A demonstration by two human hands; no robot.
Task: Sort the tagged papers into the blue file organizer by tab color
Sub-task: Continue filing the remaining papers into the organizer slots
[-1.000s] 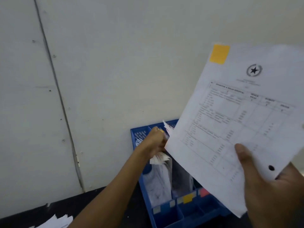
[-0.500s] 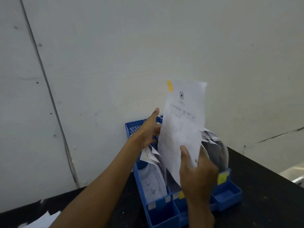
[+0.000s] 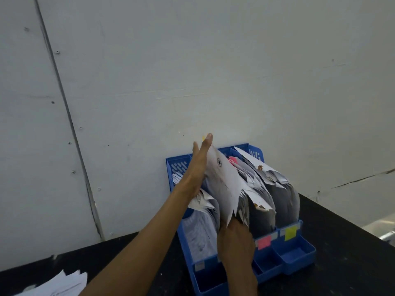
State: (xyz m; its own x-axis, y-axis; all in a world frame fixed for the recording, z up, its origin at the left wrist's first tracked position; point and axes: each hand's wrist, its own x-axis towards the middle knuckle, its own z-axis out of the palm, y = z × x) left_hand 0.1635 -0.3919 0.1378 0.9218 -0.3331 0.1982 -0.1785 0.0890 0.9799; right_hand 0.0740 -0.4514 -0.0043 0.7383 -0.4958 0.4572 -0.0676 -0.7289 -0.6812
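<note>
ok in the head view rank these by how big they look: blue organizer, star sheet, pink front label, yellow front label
1. blue organizer
2. star sheet
3. pink front label and yellow front label: look about alike, unranked

Both bare arms reach forward, the hands close together, left above right.
The left hand (image 3: 199, 165) is stretched flat and seen edge-on, fingers straight and pointing up and away, its forearm running in from the lower left. The right hand (image 3: 235, 242) sits lower and nearer, back toward the camera, wrist rising from the bottom edge. Its fingertips are out of sight, so its grip cannot be told.
</note>
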